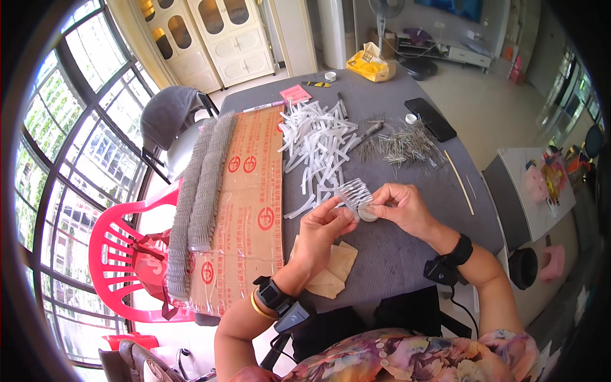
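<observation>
Over the table, both hands pinch a small pale, comb-like piece with several parallel ribs. My left hand has thumb and fingers closed on its lower left edge. My right hand pinches its right side between thumb and forefinger. Just beneath the piece, a round whitish thing is partly hidden by the fingers. A loose heap of white strips lies beyond my left hand. Past my right hand is a pile of thin metal pins.
A brown cardboard sheet at left bears long grey ribbed rows. A tan cloth lies near me. A black phone, a thin wooden stick and a yellow packet are on the grey table. A pink chair stands left.
</observation>
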`<state>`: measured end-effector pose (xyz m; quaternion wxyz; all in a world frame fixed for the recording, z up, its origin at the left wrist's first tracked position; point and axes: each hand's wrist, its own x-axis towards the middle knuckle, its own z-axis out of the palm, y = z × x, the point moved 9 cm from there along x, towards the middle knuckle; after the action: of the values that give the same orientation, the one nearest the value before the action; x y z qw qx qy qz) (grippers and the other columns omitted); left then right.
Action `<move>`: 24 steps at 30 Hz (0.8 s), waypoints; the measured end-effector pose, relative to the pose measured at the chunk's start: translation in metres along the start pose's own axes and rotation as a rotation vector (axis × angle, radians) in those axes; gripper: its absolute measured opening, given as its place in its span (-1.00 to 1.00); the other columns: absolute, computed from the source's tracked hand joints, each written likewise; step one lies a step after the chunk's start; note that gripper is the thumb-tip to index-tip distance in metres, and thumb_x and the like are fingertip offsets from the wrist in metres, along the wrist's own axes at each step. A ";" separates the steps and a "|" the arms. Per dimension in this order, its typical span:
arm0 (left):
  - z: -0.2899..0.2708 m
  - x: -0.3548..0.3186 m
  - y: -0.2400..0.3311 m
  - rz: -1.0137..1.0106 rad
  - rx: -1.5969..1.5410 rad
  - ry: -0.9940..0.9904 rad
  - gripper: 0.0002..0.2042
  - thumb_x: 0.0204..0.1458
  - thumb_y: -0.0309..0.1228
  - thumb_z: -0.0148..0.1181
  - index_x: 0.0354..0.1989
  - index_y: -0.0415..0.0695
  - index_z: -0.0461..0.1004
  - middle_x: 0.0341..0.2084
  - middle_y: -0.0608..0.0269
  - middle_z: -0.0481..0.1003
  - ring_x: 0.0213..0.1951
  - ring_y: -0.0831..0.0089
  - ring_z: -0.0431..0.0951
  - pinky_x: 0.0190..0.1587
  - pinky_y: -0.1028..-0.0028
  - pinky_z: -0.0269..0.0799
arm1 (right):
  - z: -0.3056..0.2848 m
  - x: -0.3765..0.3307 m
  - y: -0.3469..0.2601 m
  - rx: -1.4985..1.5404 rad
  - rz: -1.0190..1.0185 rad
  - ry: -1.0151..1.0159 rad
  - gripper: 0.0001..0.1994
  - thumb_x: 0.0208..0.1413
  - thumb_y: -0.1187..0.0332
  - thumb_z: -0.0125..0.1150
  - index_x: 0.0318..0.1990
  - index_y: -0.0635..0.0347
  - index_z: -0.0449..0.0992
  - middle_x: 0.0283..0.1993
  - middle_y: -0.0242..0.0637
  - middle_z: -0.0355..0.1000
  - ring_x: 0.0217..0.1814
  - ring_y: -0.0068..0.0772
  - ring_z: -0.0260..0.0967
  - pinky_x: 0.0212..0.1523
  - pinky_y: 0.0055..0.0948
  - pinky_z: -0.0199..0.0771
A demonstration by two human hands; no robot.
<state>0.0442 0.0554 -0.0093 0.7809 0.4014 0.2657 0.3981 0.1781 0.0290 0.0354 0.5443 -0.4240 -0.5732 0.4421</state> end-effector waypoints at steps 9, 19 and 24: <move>0.003 0.002 0.010 0.221 0.270 0.004 -0.69 -0.06 -0.61 0.12 -0.08 -0.19 0.39 -0.44 0.23 0.51 -0.40 0.55 0.49 -0.30 0.58 0.45 | 0.001 0.005 -0.015 -0.421 -0.108 -0.082 -0.88 -0.13 0.47 0.26 -0.44 0.25 0.42 -0.47 -0.42 0.41 -0.47 -0.71 0.28 -0.40 -0.67 0.32; -0.007 0.009 0.001 -0.006 0.064 0.032 -0.69 -0.05 -0.61 0.10 -0.09 -0.16 0.35 -0.41 0.19 0.49 -0.36 0.46 0.51 -0.30 0.59 0.47 | -0.085 0.012 0.008 -0.749 0.069 0.040 -0.73 -0.21 0.29 0.32 -0.42 0.24 0.38 -0.49 -0.29 0.39 -0.45 -0.43 0.36 -0.41 -0.48 0.36; -0.007 0.008 0.001 -0.034 0.014 0.020 -0.71 -0.04 -0.62 0.07 -0.10 -0.16 0.33 -0.39 0.17 0.48 -0.33 0.42 0.52 -0.26 0.59 0.49 | -0.052 0.013 0.002 -1.013 -0.103 -0.002 -0.74 -0.20 0.26 0.28 -0.44 0.22 0.37 -0.47 -0.29 0.33 -0.40 -0.33 0.33 -0.34 -0.40 0.34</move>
<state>0.0430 0.0652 -0.0134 0.7821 0.3982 0.2831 0.3869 0.2297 0.0445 0.0381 0.2907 -0.6055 -0.7364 0.0815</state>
